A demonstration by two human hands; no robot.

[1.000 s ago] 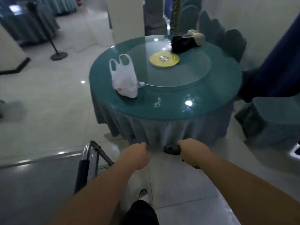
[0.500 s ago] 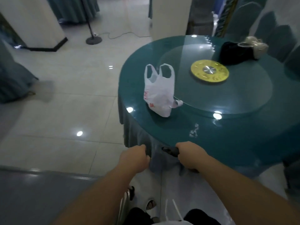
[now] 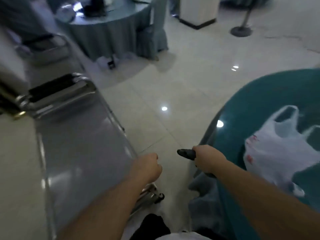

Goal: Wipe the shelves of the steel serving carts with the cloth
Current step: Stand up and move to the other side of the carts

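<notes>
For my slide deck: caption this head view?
Right hand grips a dark object, left hand fisted beside the steel cart.

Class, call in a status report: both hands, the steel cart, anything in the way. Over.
Left hand fisted at steel cart edge, no cloth seen. Right hand shut on dark handle. Round table with plastic bag close right.

Both bare forearms extended forward. Left hand (image 3: 149, 168) curled into a loose fist, nothing visible in it. Right hand (image 3: 207, 159) clenched around a small dark handle-shaped object (image 3: 186, 153).
</notes>
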